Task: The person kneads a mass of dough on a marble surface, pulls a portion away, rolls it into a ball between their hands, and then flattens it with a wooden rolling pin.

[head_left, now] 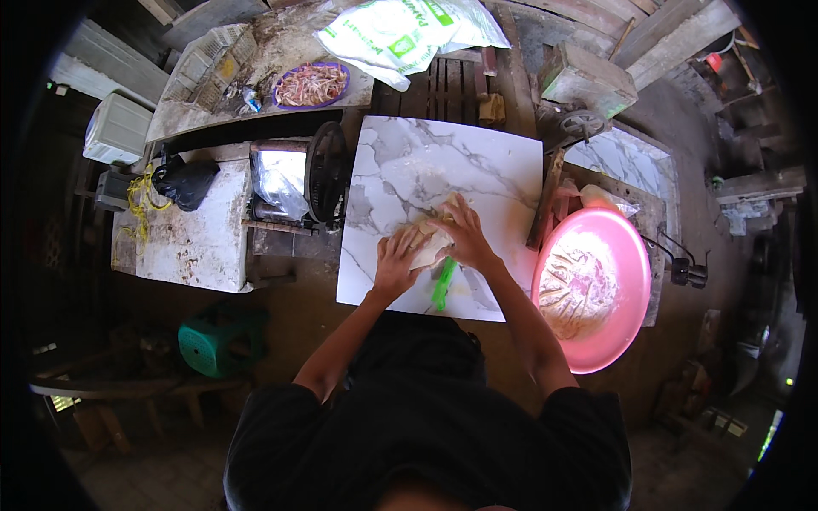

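A pale lump of dough (433,247) lies on the white marble-patterned board (477,157) in front of me. My left hand (398,259) grips its left side, fingers curled over the top. From the right, my right hand (465,236) presses and grips the same lump, so part of the dough is hidden under both palms. Close to my body, just below the dough, is a bright green flat-looking tool (443,284); its exact kind cannot be made out. Traces of flour show on the board.
At my right a tilted pink basin (632,294) holds flour-dusted dough strips. A machine with a dark wheel (326,177) stands beside the board's left edge. Behind are a purple plate of reddish shreds (311,85) and a white plastic sack (400,43). A green stool (209,345) sits lower left.
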Tool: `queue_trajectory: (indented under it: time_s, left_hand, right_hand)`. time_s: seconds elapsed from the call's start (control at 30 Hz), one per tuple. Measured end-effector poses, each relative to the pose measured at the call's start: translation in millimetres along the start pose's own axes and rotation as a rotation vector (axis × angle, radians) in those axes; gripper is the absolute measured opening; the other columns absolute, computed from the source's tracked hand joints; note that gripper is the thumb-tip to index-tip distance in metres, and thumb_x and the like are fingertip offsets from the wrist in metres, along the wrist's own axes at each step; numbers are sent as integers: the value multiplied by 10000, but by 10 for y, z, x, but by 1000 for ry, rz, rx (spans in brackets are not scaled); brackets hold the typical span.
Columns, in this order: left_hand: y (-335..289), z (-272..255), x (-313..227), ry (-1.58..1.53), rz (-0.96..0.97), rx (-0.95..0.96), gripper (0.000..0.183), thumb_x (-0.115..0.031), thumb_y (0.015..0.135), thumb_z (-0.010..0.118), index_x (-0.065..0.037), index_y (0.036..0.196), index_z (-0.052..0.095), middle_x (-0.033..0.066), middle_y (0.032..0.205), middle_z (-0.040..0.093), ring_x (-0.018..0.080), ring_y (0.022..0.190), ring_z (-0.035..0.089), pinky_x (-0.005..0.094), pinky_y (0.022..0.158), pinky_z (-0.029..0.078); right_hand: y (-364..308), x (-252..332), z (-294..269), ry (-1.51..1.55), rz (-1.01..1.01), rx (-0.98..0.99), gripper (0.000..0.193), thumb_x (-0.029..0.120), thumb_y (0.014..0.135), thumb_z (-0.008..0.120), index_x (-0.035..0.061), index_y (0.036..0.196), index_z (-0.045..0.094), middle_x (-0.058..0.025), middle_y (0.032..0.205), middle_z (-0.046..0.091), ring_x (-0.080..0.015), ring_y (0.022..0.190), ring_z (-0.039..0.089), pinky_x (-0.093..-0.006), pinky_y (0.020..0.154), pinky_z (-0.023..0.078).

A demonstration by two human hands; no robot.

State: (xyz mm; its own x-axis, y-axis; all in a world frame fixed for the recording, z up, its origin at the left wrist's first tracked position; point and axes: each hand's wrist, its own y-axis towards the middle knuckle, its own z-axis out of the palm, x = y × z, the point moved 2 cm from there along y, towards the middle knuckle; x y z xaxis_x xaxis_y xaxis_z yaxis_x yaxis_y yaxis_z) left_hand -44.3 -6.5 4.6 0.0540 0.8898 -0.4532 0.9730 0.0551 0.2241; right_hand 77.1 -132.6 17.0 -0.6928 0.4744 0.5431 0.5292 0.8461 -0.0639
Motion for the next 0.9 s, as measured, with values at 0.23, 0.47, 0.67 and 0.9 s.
queue_trajectory:
  time_s: [0.23, 0.47, 0.67, 0.9]
  left_hand:
    - [485, 143, 168, 25, -22, -76, 608, -168, 620, 652, -191, 1189, 439, 64, 1210, 388, 263, 1100, 335, 414, 880, 256]
    - [838, 156, 258, -21, -36, -120, 546, -129, 603, 663, -145, 1117, 480, 67, 1191, 406, 266, 1086, 353, 404, 875, 273]
    - [652, -33, 132, -198, 20, -30, 578, -122, 596, 659, -166, 1138, 461, 59, 1188, 400, 264, 1085, 338, 413, 872, 267]
    - [416, 148, -23, -11, 50, 65, 626, -122, 527, 671, -145, 1119, 467, 61, 1187, 390, 270, 1076, 340, 398, 860, 275]
  right_hand:
    - [318, -235, -105, -24, 73, -188, 596, 176, 534, 721, 194, 1092, 515, -69, 1222, 327, -329, 1226, 165, -466, 954, 216]
    - [480, -328, -133, -11, 130, -364, 557, 115, 571, 695, 169, 1091, 504, -76, 1144, 375, -325, 1163, 254, -451, 887, 300]
    - [195, -311, -149, 145, 62, -355, 518, 101, 568, 693, 141, 1048, 504, -98, 1163, 369, -332, 1174, 244, -449, 908, 292]
    - [-10, -250, -19, -15, 171, -172, 612, 140, 517, 744, 157, 1071, 484, -59, 1199, 352, -306, 1200, 227, -466, 900, 299]
